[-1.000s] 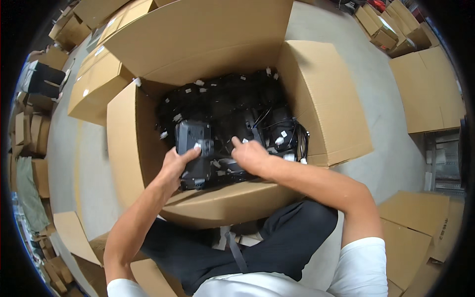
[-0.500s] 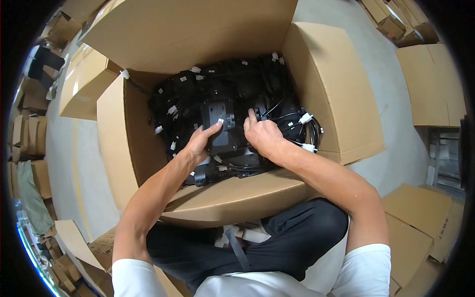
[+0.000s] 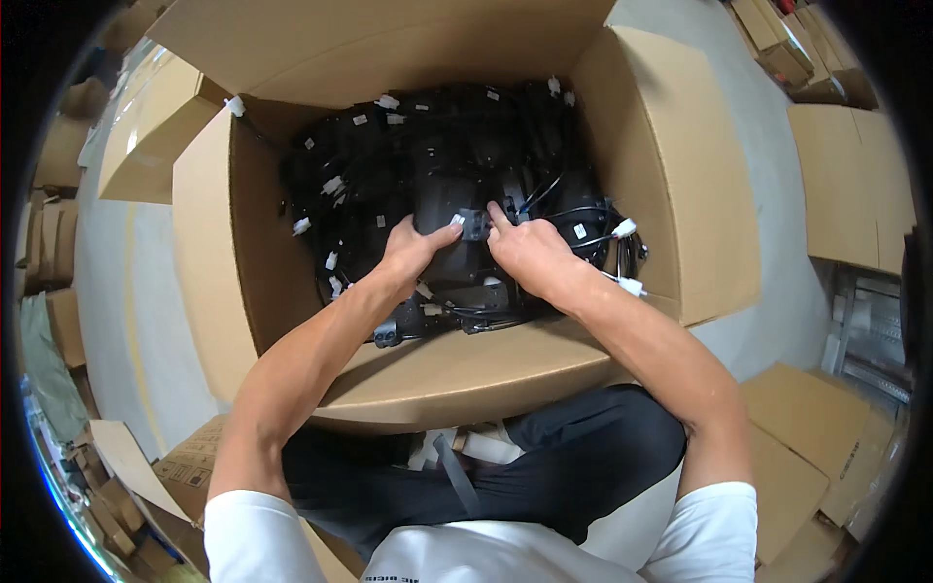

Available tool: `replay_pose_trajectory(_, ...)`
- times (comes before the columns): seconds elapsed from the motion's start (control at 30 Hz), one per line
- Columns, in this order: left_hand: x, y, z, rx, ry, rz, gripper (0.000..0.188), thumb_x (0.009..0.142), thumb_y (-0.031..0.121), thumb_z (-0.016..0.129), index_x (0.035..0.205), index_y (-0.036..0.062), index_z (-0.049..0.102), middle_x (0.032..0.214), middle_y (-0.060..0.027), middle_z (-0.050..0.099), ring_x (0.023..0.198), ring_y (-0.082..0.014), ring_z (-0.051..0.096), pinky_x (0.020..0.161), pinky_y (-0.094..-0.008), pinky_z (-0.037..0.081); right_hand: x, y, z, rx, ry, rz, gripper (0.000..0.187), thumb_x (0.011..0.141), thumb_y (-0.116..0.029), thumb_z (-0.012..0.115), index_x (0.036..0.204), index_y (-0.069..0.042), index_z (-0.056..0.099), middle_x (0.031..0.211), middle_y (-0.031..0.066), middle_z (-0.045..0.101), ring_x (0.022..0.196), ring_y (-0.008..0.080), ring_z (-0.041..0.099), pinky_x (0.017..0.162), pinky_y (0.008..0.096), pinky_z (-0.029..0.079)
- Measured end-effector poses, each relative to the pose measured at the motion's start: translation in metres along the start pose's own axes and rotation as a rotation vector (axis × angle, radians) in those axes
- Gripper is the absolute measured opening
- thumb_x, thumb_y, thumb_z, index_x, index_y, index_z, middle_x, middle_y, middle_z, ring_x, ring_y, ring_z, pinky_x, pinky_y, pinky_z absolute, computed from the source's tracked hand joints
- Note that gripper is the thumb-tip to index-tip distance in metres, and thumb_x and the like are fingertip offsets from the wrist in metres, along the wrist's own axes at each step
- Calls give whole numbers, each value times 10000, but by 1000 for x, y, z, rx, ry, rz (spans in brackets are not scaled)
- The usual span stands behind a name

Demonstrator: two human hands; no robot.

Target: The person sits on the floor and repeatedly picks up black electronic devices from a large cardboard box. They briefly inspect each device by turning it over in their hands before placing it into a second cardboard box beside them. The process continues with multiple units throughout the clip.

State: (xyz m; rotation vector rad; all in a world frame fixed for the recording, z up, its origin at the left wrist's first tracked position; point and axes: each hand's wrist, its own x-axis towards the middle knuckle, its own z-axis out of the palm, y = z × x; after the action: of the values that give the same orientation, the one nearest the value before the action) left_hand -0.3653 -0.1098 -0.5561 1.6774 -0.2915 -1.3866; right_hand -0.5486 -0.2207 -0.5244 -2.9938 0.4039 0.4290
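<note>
A black, flat, box-like unit (image 3: pixel 455 264) lies among similar black units in a large open cardboard box (image 3: pixel 466 384). My left hand (image 3: pixel 410 255) grips its left side, thumb pressed on top beside a small white label; the fingers under it are hidden. A dark block (image 3: pixel 474 224) sits at the unit's right side. My right hand (image 3: pixel 530 251) is against that side, index finger stretched forward and the other fingers curled in. Whatever those curled fingers hold is hidden. Black cables with white connectors (image 3: pixel 624 228) lie right of my right hand.
The box's flaps stand outward, with a wide right flap (image 3: pixel 695 175) and a left flap (image 3: pixel 204 233). Another carton (image 3: pixel 160 136) stands at the far left. Flattened cardboard (image 3: pixel 807 418) lies at the lower right, and a closed carton (image 3: pixel 850 180) sits farther right.
The black unit has tilted, its broad face now less visible. Both hands have stayed on it, my left thumb moving slightly right across it. The whole view has shifted a little.
</note>
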Motion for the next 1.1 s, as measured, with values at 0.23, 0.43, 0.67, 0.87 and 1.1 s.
replay_pose_trajectory(0.23, -11, -20, 16, 164, 220, 121, 635, 872, 268, 816, 1311, -67, 503, 1187, -189, 663, 1046, -251, 663, 932, -361, 528, 4, 3, -1, 6, 23, -8, 537, 732, 7, 719, 1251, 78, 603, 1496, 298, 477, 857, 307, 761, 744, 387, 615)
replay_pose_trajectory(0.43, 6, -29, -7, 203, 70, 52, 874, 865, 454, 786, 1387, -113, 376, 1301, -298, 585, 1245, -346, 591, 1052, -426, 468, 2, 3, -10, 51, 55, 10, 381, 786, -45, 723, 1156, 39, 685, 1416, 268, 571, 955, 306, 758, 786, 388, 614)
replay_pose_trajectory(0.67, 3, -27, 16, 472, 175, -22, 891, 896, 507, 736, 1399, -131, 370, 1335, -325, 556, 1265, -360, 560, 1034, -428, 464, 0, -21, -49, 10, 55, 60, 125, 807, -134, 721, 887, -44, 752, 1101, 164, 726, 900, 263, 742, 745, 366, 594)
replay_pose_trajectory(0.87, 14, -35, 13, 392, 133, 20, 961, 928, 470, 657, 1503, -158, 211, 1396, -359, 531, 1282, -403, 586, 1047, -435, 488, 31, -33, 1, -144, 368, -126, 650, 747, -324, 816, 1194, 94, 598, 1338, 277, 602, 1304, 384, 550, 1159, 452, 376)
replay_pose_trajectory(1.1, -52, 17, -39, 780, -41, 105, 621, 872, 396, 746, 1219, -99, 604, 1241, -276, 660, 1151, -344, 640, 981, -455, 513, 48, -31, -1, 148, 308, -163, 618, 749, -283, 837, 1239, 4, 594, 1392, 256, 573, 1309, 410, 534, 1129, 478, 419)
